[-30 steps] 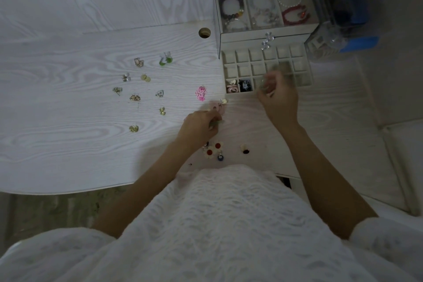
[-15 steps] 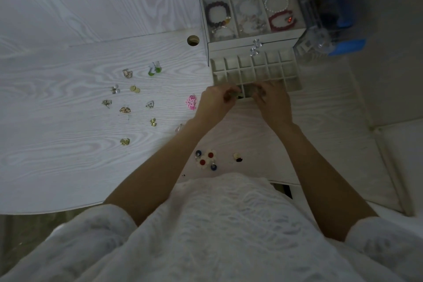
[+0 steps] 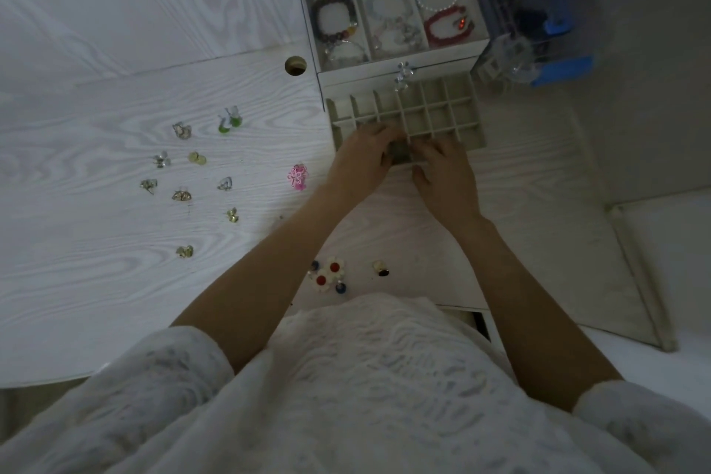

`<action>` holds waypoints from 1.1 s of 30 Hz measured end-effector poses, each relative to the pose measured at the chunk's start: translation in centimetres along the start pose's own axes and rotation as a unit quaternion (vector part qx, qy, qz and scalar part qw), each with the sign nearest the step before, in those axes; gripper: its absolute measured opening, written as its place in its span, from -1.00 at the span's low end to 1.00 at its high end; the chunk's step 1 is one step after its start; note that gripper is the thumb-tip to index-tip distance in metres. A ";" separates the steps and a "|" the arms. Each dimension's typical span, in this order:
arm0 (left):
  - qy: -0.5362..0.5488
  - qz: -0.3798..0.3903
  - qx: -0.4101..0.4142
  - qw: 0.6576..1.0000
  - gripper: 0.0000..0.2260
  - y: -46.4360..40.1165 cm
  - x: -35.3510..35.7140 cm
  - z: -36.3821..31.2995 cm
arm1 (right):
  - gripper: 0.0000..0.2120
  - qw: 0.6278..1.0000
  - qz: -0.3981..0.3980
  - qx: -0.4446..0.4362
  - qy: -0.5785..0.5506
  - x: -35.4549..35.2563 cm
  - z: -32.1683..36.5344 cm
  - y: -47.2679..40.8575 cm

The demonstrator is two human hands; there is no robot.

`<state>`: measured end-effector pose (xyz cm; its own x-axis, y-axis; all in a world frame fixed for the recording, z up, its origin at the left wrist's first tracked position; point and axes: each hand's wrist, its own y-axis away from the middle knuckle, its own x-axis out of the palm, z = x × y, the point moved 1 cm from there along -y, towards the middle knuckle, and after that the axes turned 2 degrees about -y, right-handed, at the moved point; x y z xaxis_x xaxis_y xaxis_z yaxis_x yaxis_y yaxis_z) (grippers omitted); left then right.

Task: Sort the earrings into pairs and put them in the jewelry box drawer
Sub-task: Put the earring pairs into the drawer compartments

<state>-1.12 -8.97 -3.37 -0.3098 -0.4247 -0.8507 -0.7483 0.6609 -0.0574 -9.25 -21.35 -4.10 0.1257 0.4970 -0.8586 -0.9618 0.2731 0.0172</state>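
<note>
The jewelry box stands at the back of the white desk, its gridded drawer pulled out toward me. Both hands hover over the drawer's front row. My left hand has its fingers curled at a front compartment; my right hand rests beside it, fingertips touching the same spot. What the fingers hold is hidden. Several loose earrings lie on the desk at left, among them a green pair, a pink flower pair and gold ones. Red-and-white flower earrings lie near my body.
Bracelets fill the box's top tray. A clear and blue container stands right of the box. A round cable hole is in the desk to the left of the box. A small dark earring lies near the desk's front edge.
My left hand has moved from the desk up to the drawer's front row, joining my right hand, which came down onto the same compartments. The camera view shifted slightly.
</note>
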 end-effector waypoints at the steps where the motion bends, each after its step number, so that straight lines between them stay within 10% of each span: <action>1: -0.028 -0.018 0.009 0.999 -0.72 0.2 0.1 0.3 | -0.74 1.000 0.004 -0.005 0.026 0.3 -0.1 -0.1; 18: -0.173 -0.003 0.078 0.982 -0.70 1.7 0.9 1.5 | -0.82 0.996 -0.026 0.000 0.090 0.8 1.6 -2.3; 25: -0.037 -0.021 0.054 0.998 -0.70 3.9 -2.1 0.4 | -0.74 0.997 -0.055 -0.014 0.055 0.3 2.5 2.5; 33: 0.036 -0.057 -0.058 0.996 -0.81 13.5 -4.6 1.6 | -0.73 0.982 0.156 -0.086 -0.060 2.1 4.4 8.7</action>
<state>-8.89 2.92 -1.06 -0.2573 -0.5385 -0.8024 -0.8427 0.5314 -0.0864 -16.23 -14.30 -3.51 -0.1646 0.6306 -0.7584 -0.9834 -0.0457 0.1755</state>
